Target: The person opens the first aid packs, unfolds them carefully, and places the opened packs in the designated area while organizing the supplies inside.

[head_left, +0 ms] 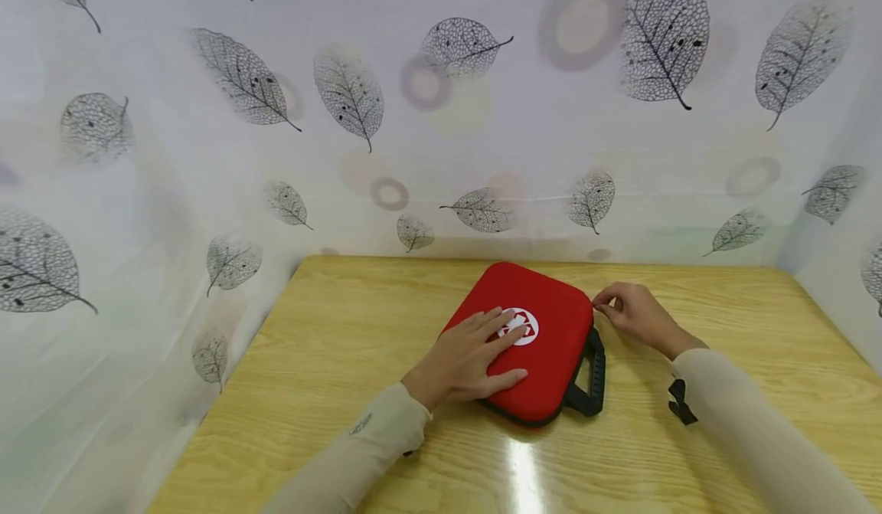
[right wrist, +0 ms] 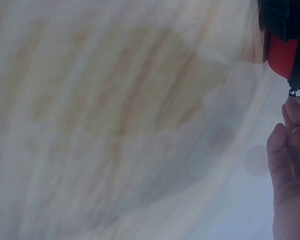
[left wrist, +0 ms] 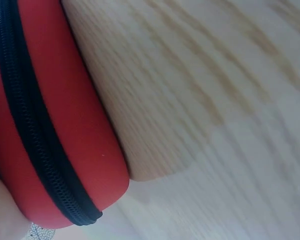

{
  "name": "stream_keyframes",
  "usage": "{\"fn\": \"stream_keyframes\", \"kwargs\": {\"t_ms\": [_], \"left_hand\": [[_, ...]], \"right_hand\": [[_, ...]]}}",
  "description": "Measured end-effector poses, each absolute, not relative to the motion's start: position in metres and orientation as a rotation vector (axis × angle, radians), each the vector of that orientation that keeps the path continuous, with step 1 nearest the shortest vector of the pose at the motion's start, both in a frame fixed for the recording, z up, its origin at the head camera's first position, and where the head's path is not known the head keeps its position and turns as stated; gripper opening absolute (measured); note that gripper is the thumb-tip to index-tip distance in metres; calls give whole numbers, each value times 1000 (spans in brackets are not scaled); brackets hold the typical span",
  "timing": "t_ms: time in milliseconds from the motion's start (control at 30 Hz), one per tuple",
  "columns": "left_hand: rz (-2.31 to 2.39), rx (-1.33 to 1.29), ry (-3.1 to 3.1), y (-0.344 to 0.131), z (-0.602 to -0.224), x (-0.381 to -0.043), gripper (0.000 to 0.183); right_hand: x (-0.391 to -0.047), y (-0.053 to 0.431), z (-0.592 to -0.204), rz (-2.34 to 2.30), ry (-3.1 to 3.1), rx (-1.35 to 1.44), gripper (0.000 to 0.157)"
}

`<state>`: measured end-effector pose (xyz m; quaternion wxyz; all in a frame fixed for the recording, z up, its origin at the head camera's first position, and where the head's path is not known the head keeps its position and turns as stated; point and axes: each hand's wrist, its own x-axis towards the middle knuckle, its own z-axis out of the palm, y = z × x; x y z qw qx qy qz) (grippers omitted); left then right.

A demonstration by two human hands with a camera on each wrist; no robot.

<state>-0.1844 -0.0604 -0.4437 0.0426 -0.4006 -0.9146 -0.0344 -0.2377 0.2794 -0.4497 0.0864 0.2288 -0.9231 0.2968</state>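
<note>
A red zippered case (head_left: 534, 376) with a white round emblem on its lid lies flat on the wooden table, turned at an angle. My left hand (head_left: 472, 357) rests on the lid with fingers spread, partly covering the emblem. At the case's far right corner, my right hand (head_left: 637, 315) pinches the zipper pull (right wrist: 292, 93) between thumb and fingertips. A black handle (head_left: 598, 376) sticks out from the case's right side, just nearer than that hand. In the left wrist view a black zipper (left wrist: 35, 132) runs closed along the red side wall.
The wooden table (head_left: 331, 330) extends around the case on all sides. Its back edge meets a pale leaf-patterned sheet (head_left: 386, 184), which also hangs along the left and right. A bright light reflection shows on the tabletop in front of the case.
</note>
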Motion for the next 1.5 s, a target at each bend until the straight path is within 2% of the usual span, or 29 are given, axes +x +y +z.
{"fn": "stream_keyframes", "kwargs": {"t_ms": [300, 533, 667, 1067, 1333, 1500], "left_hand": [[-100, -1210, -2783, -61, -444, -183, 69], [-114, -1203, -2772, -64, -443, -183, 68], [-125, -1198, -2762, -65, -442, -184, 68], [-191, -1042, -2858, -46, -441, -174, 73], [-173, -849, -2942, -27, -440, -160, 77], [-120, -831, -2933, -27, -436, -157, 78]], "right_hand": [[-218, 284, -452, 923, -2727, 700, 8], [-199, 277, -457, 927, -2606, 845, 19], [-194, 273, -459, 918, -2563, 847, 20], [-221, 271, -455, 899, -2725, 599, 2], [-241, 269, -451, 883, -2754, 640, 3], [-248, 267, -450, 912, -2780, 623, 4]]}}
